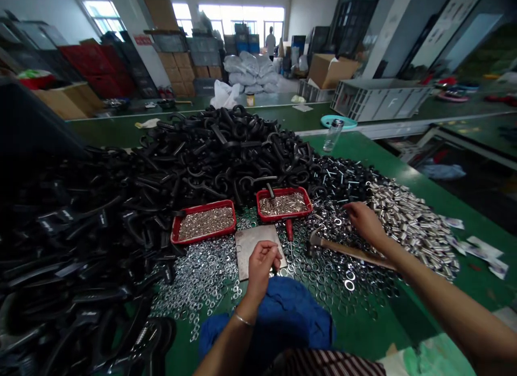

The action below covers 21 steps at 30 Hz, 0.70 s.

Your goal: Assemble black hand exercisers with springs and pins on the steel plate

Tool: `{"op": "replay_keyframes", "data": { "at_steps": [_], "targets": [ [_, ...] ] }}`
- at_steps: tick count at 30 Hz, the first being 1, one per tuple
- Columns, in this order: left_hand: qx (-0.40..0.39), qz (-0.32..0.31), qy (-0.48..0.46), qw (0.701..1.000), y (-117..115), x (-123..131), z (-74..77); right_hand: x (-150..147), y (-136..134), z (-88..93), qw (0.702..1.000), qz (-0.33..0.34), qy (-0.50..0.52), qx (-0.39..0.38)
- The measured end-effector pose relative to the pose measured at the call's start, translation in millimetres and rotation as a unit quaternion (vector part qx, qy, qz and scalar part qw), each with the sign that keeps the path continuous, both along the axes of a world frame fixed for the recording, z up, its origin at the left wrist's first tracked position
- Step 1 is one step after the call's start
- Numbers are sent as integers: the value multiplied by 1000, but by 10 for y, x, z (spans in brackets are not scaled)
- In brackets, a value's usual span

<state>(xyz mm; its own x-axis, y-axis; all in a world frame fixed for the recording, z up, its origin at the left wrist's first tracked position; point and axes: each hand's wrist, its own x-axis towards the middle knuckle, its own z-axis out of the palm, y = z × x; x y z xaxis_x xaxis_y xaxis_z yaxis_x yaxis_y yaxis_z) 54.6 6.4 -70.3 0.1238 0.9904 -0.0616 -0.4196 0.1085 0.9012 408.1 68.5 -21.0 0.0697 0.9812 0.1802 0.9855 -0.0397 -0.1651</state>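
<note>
My left hand (263, 260) is closed in a pinch over the near edge of a square metal plate (252, 246); a small dark bit shows at its fingertips, too small to name. My right hand (365, 224) reaches over the small dark and silver parts at the right, fingertips pressed together at the heap; anything in them is hidden. Below this hand lies a hammer (343, 249) with a wooden handle. A red-handled screwdriver (289, 230) rests beside the plate. Silver rings (210, 276) are spread on both sides of the plate.
Two red trays, the left one (173, 237) and the right one (310, 208), hold small metal pieces. Black curved handles (226, 144) form a big pile behind and left. Silver cylinders (407, 220) lie at the right. A clear bottle (333, 135) stands on the green table (371, 150).
</note>
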Motion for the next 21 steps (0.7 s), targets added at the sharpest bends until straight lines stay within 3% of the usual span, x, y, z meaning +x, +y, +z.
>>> {"op": "replay_keyframes", "data": {
  "at_steps": [6,9,12,17,21],
  "targets": [
    [-24,11,-90,996,67,-56,59,230,382,78,995,18,-60,-74],
    [-34,-2,-104,994,65,-72,88,276,435,163,991,35,-65,-110],
    [-49,-19,-101,994,52,-49,160,191,380,233,992,49,-53,-100],
    [-71,-40,-90,993,77,17,540,-328,169,158,990,119,2,-82],
    [-24,4,-61,998,249,-84,852,-674,117,44,995,72,-20,-65]
  ]
}}
